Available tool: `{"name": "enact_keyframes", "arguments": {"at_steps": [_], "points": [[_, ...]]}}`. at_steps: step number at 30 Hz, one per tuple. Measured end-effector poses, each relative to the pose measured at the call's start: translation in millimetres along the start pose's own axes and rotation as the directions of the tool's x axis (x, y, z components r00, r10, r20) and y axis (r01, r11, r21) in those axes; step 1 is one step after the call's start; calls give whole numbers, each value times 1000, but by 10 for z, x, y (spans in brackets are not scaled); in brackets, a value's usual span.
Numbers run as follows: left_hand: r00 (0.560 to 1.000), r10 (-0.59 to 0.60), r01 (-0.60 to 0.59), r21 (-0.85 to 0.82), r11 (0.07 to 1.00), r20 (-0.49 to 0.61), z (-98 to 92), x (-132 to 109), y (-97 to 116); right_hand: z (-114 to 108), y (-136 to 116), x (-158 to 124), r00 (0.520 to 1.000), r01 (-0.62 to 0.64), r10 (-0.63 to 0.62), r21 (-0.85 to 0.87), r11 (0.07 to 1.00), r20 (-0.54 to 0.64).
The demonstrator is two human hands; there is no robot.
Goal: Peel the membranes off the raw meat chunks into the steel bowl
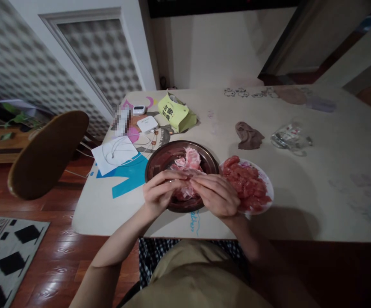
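Both hands meet over a round metal bowl point(155, 158) that holds pale pink raw bones with meat point(192, 158). My left hand point(160, 190) is closed, fingertips pinching a piece of raw meat point(190, 172) from the left. From the other side my right hand point(217, 194) pinches the same piece, its fingers bent together. Fingers hide most of that piece, so its full shape cannot be made out. Just right of the bowl, partly behind my right hand, a white plate point(269, 188) carries a heap of red raw meat pieces point(245, 182).
Behind the bowl stand a yellow-green paper bag point(175, 112) and a small white box point(147, 124). White paper with a cable point(115, 156) lies left. A crumpled brown cloth point(248, 136) and a glass mug point(290, 136) sit beyond the plate. A wooden chair point(49, 156) stands left of the table.
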State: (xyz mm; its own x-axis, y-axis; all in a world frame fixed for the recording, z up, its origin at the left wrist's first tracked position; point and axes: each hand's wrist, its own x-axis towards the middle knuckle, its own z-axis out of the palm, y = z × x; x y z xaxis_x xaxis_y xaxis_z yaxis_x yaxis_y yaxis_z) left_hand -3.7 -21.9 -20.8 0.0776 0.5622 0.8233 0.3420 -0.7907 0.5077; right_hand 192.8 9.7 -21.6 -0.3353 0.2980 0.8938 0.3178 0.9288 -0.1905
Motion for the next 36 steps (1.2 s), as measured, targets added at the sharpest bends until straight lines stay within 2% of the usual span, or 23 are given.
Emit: {"name": "enact_keyframes", "arguments": {"at_steps": [4,8,12,16,23,30,36], "points": [[999,26,-20,133,991,-45,20,6,23,31,-73,71,999,-27,27,4,1000,-27],[990,-92,118,259,959,-110,50,26,63,106,-131,97,985,-137,137,5,991,-105],[971,-239,237,244,940,-24,50,50,94,149,-146,107,964,-234,234,23,972,-127],[960,-274,260,173,950,58,27,69,88,160,-156,132,943,-307,318,119,944,-94],[943,-331,330,19,944,36,17,72,39,182,-166,88,917,-379,395,200,903,-45],[941,-333,330,61,942,52,29,91,79,170,-174,102,902,-402,420,158,902,-99],[965,-256,249,106,963,52,32,65,79,158,-160,129,904,-400,412,114,909,-114]]}}
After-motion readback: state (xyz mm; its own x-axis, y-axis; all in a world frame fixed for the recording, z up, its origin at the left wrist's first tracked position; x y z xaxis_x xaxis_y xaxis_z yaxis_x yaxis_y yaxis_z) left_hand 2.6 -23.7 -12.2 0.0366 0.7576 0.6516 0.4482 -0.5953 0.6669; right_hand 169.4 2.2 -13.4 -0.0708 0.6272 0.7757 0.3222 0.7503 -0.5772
